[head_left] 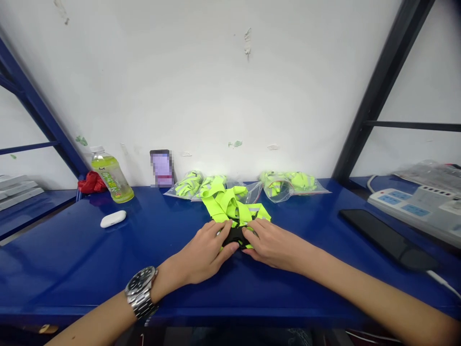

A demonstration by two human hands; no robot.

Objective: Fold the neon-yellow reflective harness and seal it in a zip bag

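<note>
Your left hand (205,249) and right hand (272,241) pinch black plastic buckle-like piece (236,236); neon-yellow fabric straps (225,204) loose, unbagged; beyond hands, similar bundles (190,184) already in clear plastic bags (284,191).

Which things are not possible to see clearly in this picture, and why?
Head view:
Black piece: its ends, covered by the left hand and right hand.
Propped phone: screen, blurred by pixelation.
Red bundle: part, behind the bottle.
White power strip: one end, cut off by right edge.
</note>
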